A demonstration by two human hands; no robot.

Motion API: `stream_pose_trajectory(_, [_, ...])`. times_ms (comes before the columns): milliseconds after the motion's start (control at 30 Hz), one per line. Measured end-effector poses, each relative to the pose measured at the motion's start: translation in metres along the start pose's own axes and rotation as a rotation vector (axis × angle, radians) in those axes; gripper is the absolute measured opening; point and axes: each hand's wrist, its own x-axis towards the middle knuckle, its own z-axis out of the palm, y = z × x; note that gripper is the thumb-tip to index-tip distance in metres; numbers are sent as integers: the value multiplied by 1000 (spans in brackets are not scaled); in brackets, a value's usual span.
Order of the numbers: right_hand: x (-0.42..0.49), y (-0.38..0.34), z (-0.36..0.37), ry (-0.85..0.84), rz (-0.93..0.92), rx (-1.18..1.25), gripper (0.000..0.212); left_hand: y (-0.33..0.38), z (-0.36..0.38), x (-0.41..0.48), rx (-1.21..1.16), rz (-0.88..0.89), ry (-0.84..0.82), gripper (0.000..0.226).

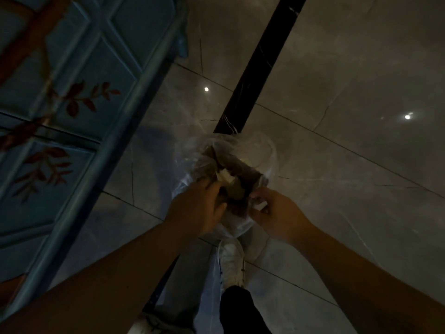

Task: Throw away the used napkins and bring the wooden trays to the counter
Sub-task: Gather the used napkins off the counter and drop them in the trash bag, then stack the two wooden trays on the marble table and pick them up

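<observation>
A clear plastic trash bag (260, 150) stands on the floor in front of my feet, its mouth wide. Inside lie brown crumpled napkins (243, 169) and a white scrap (225, 175). My left hand (199, 208) grips the bag's near left rim, fingers curled over the plastic. My right hand (272, 210) holds the near right rim and pinches a small white piece (261, 205) against it. No wooden trays are in view.
A teal painted cabinet (72, 97) with red leaf motifs stands close on the left. The glossy grey tiled floor (337, 80) has a black stripe (260, 63) running away from me. My white shoe (231, 261) is just behind the bag.
</observation>
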Motion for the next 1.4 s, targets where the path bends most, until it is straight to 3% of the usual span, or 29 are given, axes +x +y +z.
stream_pose_trajectory(233, [-51, -77, -41, -22, -328, -371, 69, 23, -107, -57, 312, 150, 64, 61])
stream_pose_trajectory(333, [-77, -132, -66, 46, -454, -472, 77, 40, -168, -88, 403, 135, 98, 65])
stream_pose_trajectory(533, [-138, -257, -126, 149, -694, -579, 80, 90, -303, -148, 516, 95, 212, 66])
stream_pose_trajectory(700, [-204, -374, -185, 229, -916, -662, 78, 141, -422, -223, 618, 8, 401, 61])
stream_pose_trajectory(900, [-290, -459, -243, 340, -1080, -743, 78, 198, -510, -314, 613, -68, 559, 57])
stream_pose_trajectory(1167, [-432, -445, -292, 626, -985, -780, 76, 281, -544, -377, 654, 172, 695, 60])
stream_pose_trajectory(1400, [-566, -321, -299, 858, -596, -704, 75, 387, -502, -384, 702, 557, 601, 57])
